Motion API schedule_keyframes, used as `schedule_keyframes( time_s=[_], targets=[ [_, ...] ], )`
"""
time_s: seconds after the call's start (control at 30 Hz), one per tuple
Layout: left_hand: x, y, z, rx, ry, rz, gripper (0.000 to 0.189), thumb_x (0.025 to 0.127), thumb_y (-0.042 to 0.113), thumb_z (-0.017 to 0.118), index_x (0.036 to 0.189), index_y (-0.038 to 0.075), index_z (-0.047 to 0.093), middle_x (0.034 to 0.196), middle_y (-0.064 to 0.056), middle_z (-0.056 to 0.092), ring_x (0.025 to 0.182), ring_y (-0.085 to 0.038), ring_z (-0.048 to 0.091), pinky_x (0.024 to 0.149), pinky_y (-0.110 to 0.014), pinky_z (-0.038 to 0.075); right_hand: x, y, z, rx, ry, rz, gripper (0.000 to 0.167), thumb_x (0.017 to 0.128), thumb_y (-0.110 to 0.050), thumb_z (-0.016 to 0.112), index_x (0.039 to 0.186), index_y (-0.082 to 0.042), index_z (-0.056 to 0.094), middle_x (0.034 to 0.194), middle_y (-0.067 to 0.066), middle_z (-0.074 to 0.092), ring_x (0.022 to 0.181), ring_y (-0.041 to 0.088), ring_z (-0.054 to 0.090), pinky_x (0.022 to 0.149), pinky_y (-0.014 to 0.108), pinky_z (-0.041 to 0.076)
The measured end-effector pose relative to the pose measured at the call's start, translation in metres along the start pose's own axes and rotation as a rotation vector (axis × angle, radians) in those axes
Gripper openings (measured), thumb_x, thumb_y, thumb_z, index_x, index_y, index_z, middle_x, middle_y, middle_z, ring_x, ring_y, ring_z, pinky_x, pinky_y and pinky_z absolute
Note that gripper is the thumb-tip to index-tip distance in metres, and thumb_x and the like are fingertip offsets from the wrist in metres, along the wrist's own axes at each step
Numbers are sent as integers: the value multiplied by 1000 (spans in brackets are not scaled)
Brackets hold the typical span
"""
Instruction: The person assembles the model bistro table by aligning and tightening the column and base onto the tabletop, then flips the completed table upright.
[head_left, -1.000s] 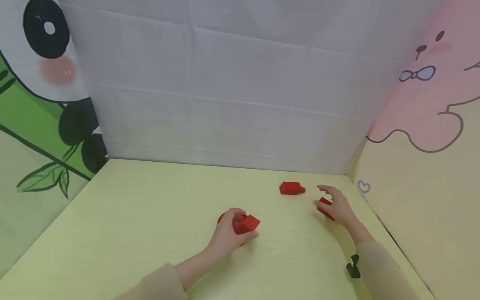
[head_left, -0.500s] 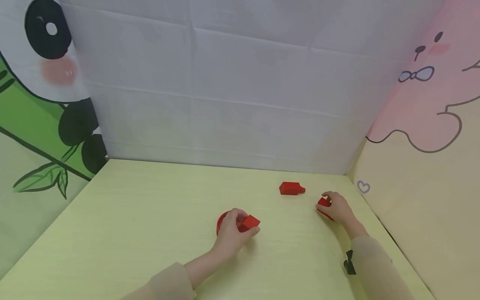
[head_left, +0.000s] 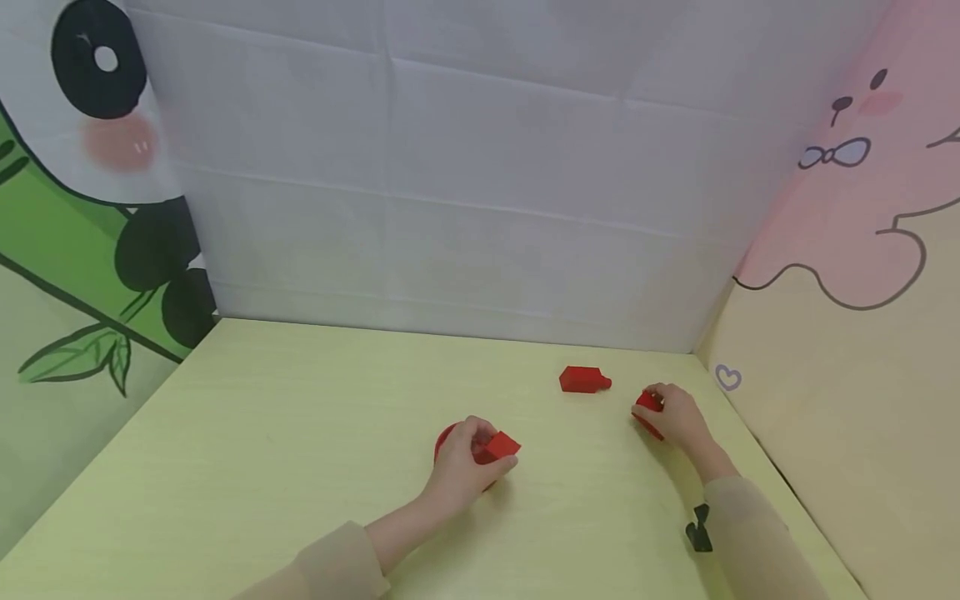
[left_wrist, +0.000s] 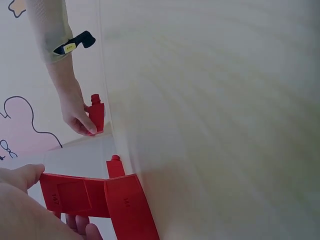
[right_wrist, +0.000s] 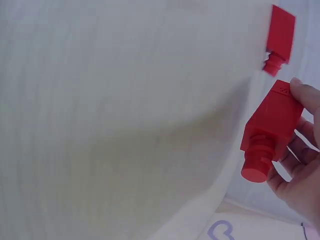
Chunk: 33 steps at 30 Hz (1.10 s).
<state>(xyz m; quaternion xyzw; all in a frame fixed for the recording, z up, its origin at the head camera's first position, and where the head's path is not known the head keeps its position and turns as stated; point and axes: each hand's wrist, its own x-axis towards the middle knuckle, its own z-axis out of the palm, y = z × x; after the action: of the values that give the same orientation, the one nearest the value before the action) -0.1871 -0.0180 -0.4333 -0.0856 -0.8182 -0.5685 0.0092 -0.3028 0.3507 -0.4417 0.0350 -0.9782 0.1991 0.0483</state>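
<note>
My left hand [head_left: 461,467] grips a red blocky piece [head_left: 501,447] with a square end, its thumb along the near side. In the left wrist view, that piece [left_wrist: 70,195] bears raised figures and joins or meets a curved red plate [left_wrist: 131,207]; fingers hide the rest. Farther right, my right hand [head_left: 678,417] pinches a red block with a round ridged knob [right_wrist: 270,117] between thumb and fingers, close over the table. The knob points back toward the wrist camera.
Another red block with a knob [head_left: 580,379] lies on its side on the pale yellow table [head_left: 300,417], toward the back. A white cloth wall [head_left: 465,208] stands behind, with printed panels at left and right. A black clip-like piece [head_left: 699,529] shows beside the right sleeve.
My right hand's spread fingers have drawn in round the knobbed block, which has since tilted slightly. My left hand has shifted a little to the right, still holding its red piece.
</note>
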Motion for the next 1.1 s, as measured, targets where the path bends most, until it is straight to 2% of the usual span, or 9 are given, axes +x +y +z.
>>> schedule_keyframes(
  time_s=[0.23, 0.53, 0.73, 0.9, 1.1],
  targets=[
    [6, -9, -8, 15, -34, 62, 36, 79, 27, 76, 107, 15, 57, 101, 2, 59, 91, -16, 55, 75, -28, 50, -2, -24, -19, 96, 100, -39, 50, 87, -31, 67, 121, 2, 54, 106, 21, 59, 90, 32, 55, 72, 38, 53],
    [14, -18, -22, 62, -100, 124, 34, 78, 28, 77, 107, 16, 62, 103, 3, 60, 94, -17, 55, 74, -27, 50, -10, -64, -43, 278, 121, -17, 53, 89, -42, 62, 125, -4, 50, 109, 17, 56, 97, 32, 52, 65, 30, 52],
    [19, -17, -33, 89, -165, 128, 35, 79, 27, 77, 109, 16, 63, 107, 0, 59, 98, -21, 53, 72, -28, 52, -17, -88, -51, 384, 179, -51, 55, 87, -44, 63, 125, -7, 51, 110, 14, 58, 96, 27, 53, 70, 25, 50],
    [24, -18, -43, 125, -215, 150, 33, 80, 27, 76, 110, 20, 65, 105, 2, 59, 97, -20, 54, 72, -27, 53, -22, -108, -51, 516, 231, -65, 51, 87, -41, 65, 124, -8, 54, 106, 9, 58, 94, 22, 52, 70, 19, 48],
    [29, -22, -54, 151, -269, 179, 32, 81, 28, 75, 111, 23, 65, 106, 5, 59, 99, -18, 54, 75, -26, 51, -30, -131, -49, 692, 206, -57, 50, 87, -37, 66, 128, -11, 53, 106, 1, 57, 94, 18, 55, 75, 19, 49]
  ],
)
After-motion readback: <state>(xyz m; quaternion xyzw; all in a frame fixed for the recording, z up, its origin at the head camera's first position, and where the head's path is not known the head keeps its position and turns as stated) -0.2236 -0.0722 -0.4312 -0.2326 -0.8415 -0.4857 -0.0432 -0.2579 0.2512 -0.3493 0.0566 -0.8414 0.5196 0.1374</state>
